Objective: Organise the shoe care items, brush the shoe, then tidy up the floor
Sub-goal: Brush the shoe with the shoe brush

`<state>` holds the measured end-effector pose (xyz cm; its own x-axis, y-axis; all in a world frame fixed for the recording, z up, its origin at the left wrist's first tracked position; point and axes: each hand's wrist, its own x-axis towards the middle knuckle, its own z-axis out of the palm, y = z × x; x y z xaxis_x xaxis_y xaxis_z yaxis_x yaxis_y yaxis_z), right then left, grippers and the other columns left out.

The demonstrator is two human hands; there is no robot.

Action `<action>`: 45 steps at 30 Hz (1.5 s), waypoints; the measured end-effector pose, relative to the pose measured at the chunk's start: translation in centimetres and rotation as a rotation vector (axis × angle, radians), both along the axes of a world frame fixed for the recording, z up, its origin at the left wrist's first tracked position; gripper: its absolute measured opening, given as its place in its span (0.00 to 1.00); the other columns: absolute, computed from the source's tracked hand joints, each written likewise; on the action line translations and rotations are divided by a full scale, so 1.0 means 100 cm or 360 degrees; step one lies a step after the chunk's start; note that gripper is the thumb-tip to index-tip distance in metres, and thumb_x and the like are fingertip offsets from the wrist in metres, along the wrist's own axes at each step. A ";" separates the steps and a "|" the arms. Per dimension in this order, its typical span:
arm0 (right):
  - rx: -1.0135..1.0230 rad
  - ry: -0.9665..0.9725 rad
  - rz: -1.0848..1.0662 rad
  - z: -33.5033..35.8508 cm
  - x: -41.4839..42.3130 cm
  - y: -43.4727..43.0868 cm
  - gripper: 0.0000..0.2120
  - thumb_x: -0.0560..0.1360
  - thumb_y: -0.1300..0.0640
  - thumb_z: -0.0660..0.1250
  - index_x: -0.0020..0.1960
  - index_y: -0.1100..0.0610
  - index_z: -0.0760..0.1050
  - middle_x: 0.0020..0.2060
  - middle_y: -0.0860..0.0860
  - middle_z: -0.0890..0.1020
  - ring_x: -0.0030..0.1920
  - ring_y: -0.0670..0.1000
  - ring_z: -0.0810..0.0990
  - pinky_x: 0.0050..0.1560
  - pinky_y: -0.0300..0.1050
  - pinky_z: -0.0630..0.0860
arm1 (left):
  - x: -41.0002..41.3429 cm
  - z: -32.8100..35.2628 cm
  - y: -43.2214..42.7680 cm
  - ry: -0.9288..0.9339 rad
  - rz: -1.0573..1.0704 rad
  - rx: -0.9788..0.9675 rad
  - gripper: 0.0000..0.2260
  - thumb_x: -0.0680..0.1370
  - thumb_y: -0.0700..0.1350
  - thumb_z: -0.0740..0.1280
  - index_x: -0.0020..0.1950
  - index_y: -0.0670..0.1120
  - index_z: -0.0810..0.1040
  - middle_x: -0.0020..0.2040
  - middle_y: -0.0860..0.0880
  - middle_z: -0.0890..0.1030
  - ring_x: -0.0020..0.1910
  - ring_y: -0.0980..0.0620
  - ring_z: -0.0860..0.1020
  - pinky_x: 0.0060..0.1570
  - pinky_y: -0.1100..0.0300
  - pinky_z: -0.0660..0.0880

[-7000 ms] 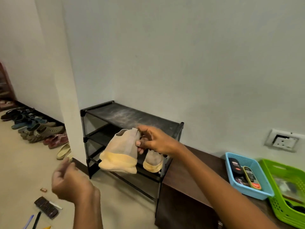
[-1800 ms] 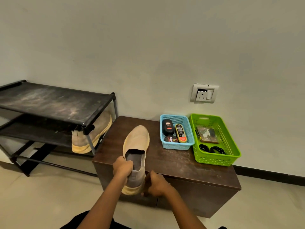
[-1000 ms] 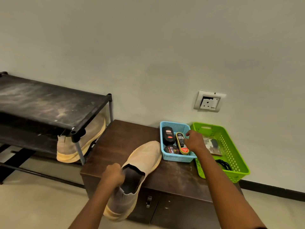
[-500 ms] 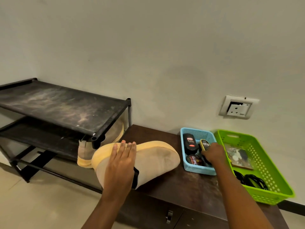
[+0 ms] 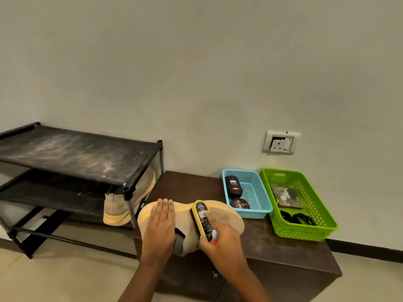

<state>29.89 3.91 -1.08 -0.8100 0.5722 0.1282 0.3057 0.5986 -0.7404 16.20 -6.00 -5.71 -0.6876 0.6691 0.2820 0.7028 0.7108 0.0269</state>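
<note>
Head view — left hand (image 5: 160,227) flat on shoe (image 5: 225,221), right hand (image 5: 220,241) around brush (image 5: 201,216) (basket (image 5: 254,192) beside)

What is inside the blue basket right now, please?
The blue basket holds a black bottle lying along its left side and a round tin nearer the front. Anything beneath those two is covered.

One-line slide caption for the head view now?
Left hand rests flat on the tan shoe on the brown cabinet while right hand holds the yellow brush against it.
</note>
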 end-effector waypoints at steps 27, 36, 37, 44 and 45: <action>0.0442 -0.0151 -0.0043 -0.003 -0.012 -0.007 0.32 0.75 0.42 0.61 0.75 0.42 0.52 0.47 0.49 0.75 0.48 0.46 0.70 0.44 0.34 0.63 | 0.012 -0.003 0.013 0.0025 0.0227 0.0463 0.24 0.66 0.29 0.58 0.62 0.36 0.74 0.58 0.38 0.79 0.59 0.39 0.77 0.52 0.32 0.69; 0.0299 -0.0020 -0.0077 0.015 -0.013 -0.007 0.33 0.69 0.38 0.62 0.73 0.43 0.63 0.48 0.46 0.78 0.47 0.43 0.73 0.45 0.32 0.67 | 0.010 0.013 0.007 0.0188 0.0176 0.0629 0.38 0.59 0.25 0.73 0.67 0.36 0.63 0.65 0.36 0.73 0.69 0.41 0.65 0.58 0.33 0.66; 0.0261 -0.0014 -0.0171 0.019 -0.011 -0.001 0.32 0.69 0.41 0.65 0.72 0.44 0.65 0.48 0.46 0.80 0.45 0.42 0.75 0.44 0.33 0.70 | 0.012 0.018 0.007 0.0189 0.0177 0.0630 0.38 0.60 0.23 0.71 0.67 0.36 0.63 0.66 0.35 0.72 0.67 0.39 0.67 0.58 0.34 0.67; 0.0037 0.0062 -0.0135 0.040 -0.021 -0.013 0.28 0.71 0.46 0.68 0.70 0.48 0.67 0.46 0.45 0.81 0.36 0.38 0.75 0.32 0.27 0.70 | 0.020 0.016 0.021 0.0327 0.0068 0.0555 0.29 0.70 0.41 0.64 0.69 0.34 0.62 0.67 0.33 0.70 0.69 0.39 0.65 0.74 0.52 0.43; 0.0046 0.0056 -0.0171 0.043 -0.020 -0.008 0.28 0.71 0.47 0.68 0.70 0.48 0.68 0.46 0.46 0.81 0.37 0.39 0.74 0.32 0.28 0.69 | 0.021 0.017 0.022 0.0311 0.0084 0.0596 0.27 0.69 0.37 0.66 0.68 0.33 0.65 0.65 0.33 0.72 0.67 0.37 0.69 0.74 0.54 0.45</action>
